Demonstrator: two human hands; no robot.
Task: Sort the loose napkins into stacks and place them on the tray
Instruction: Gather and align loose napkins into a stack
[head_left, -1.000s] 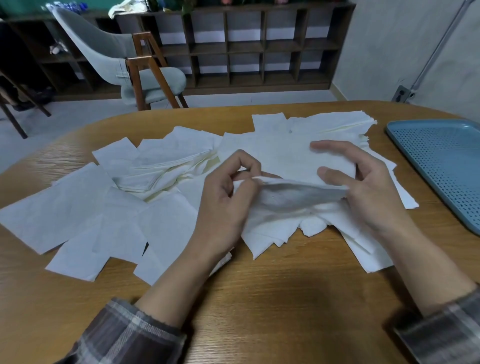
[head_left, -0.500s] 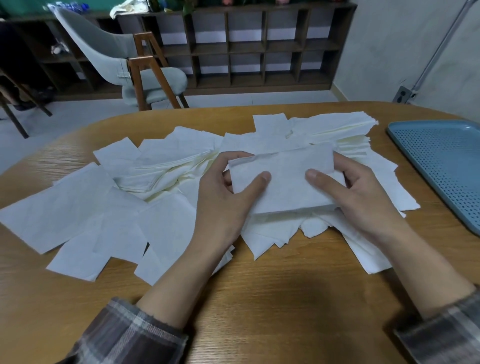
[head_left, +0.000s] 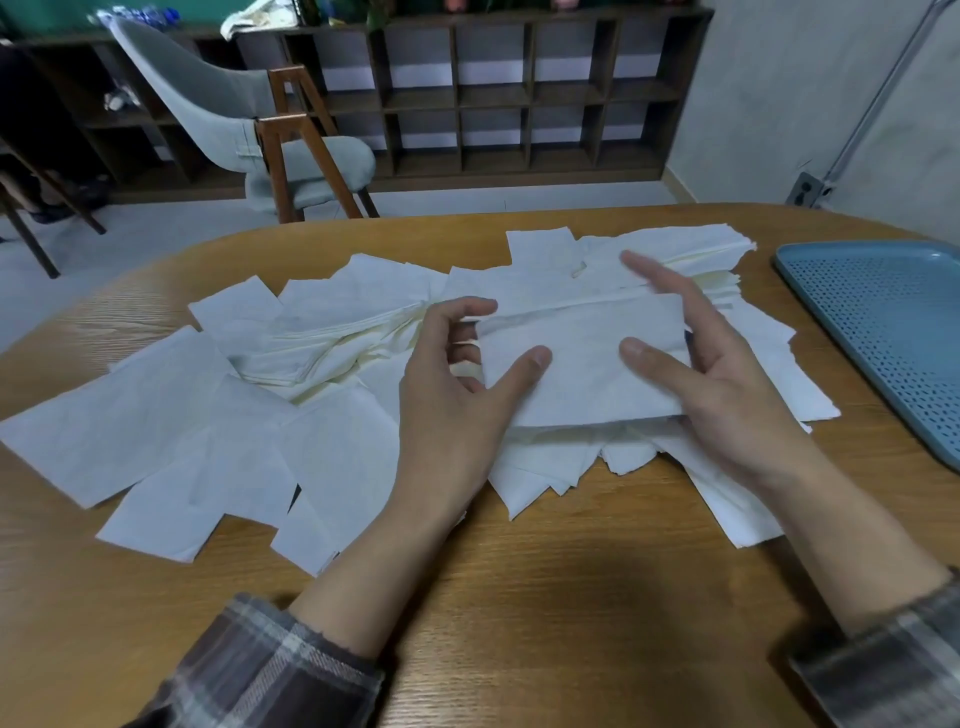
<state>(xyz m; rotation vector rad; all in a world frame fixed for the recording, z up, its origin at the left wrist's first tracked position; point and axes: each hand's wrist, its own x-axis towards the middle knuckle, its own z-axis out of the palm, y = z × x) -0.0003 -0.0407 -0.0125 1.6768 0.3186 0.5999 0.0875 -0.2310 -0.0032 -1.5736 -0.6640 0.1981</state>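
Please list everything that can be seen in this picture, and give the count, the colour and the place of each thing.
held napkin: one, white, between both hands, above the pile
loose napkins: many, overlapping too much to count, white, spread across the table
tray: one, blue, perforated, right side of the table, partly out of view
table: one, brown wood, under everything
chair: one, grey with wooden legs, behind the table, left
shelf unit: one, dark wood, along the back wall
wall socket: one, grey, low on the right wall
left hand: one, grips the held napkin's left edge, thumb on top
right hand: one, holds its right edge, thumb on top
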